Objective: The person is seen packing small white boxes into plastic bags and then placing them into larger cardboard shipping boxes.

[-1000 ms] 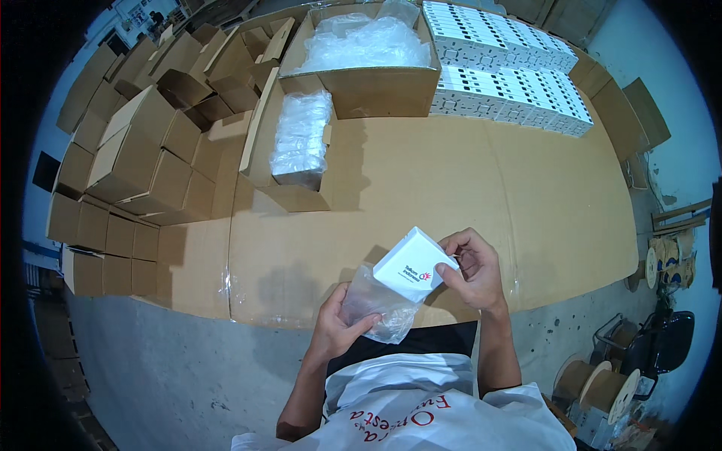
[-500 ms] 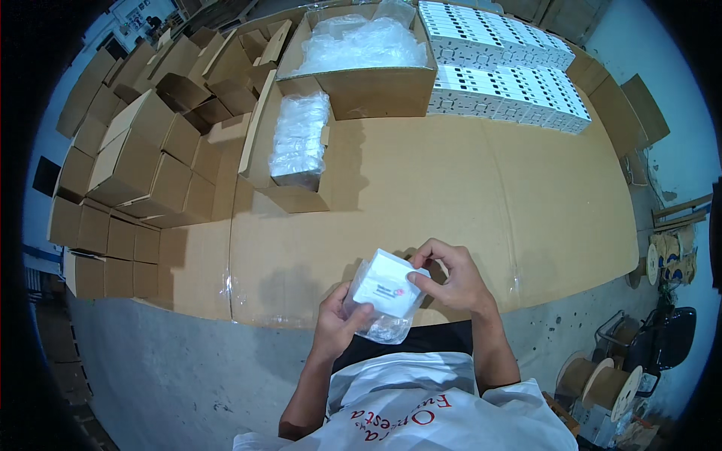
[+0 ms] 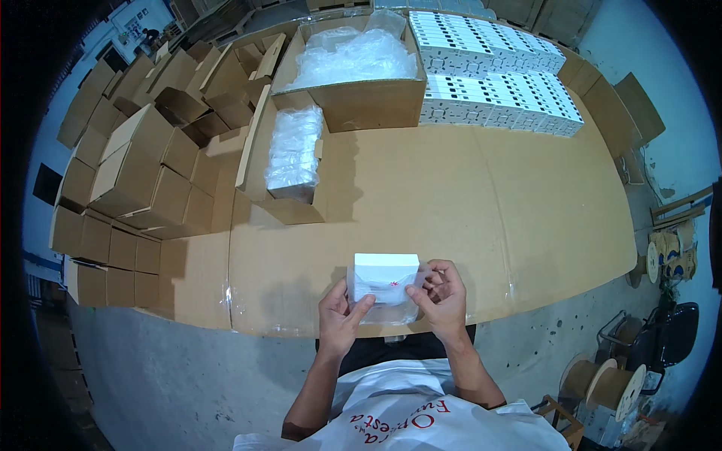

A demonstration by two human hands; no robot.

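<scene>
A small white box (image 3: 385, 272) stands upright at the near edge of the cardboard-covered table (image 3: 481, 203), partly inside a clear plastic bag (image 3: 385, 307). My left hand (image 3: 340, 319) grips the bag and the box's lower left side. On the right, my right hand (image 3: 440, 299) pinches the bag's edge against the box. Both hands are just in front of my body.
An open carton (image 3: 289, 154) with clear wrapped packs lies left of centre. Behind it sits a bigger carton (image 3: 353, 75) full of plastic bags. Rows of white boxes (image 3: 489, 75) fill the far right. Stacked empty cartons (image 3: 128, 173) stand to the left; cable reels (image 3: 602, 383) rest on the floor.
The white box was tilted above the bag in my right hand; it has gone down into the bag and now stands upright, both hands closed around it.
</scene>
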